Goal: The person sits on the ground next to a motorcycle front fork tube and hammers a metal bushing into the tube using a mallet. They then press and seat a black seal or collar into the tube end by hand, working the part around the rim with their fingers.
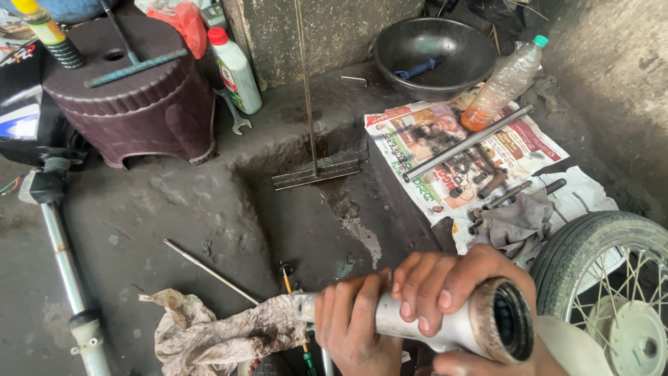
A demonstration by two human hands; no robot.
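Fingers (417, 289) of the right hand (452, 285) curl over the top of a silver metal tube (445, 327) and grip it near its wide end, while the left hand (355, 327) wraps around the same tube further back, closed tight on it. The tube lies roughly level at the bottom of the view, just above the concrete floor (209, 209). Its body is dull grey metal, smeared with grime; the open end facing the camera is ringed with a brownish, dirty rim and shows a dark round hole inside. The narrow end meets a stained, crumpled rag (216, 334) lying on the floor. Just right of the hands stands a spoked wheel with a tyre (598, 244). Further back, a newspaper (445, 146) carries a long steel rod (466, 143), small parts and a grey cloth (518, 223). A plastic bottle (504, 83) lies beside a black bowl (435, 52), and a brown stool (139, 97) sits at the upper left.
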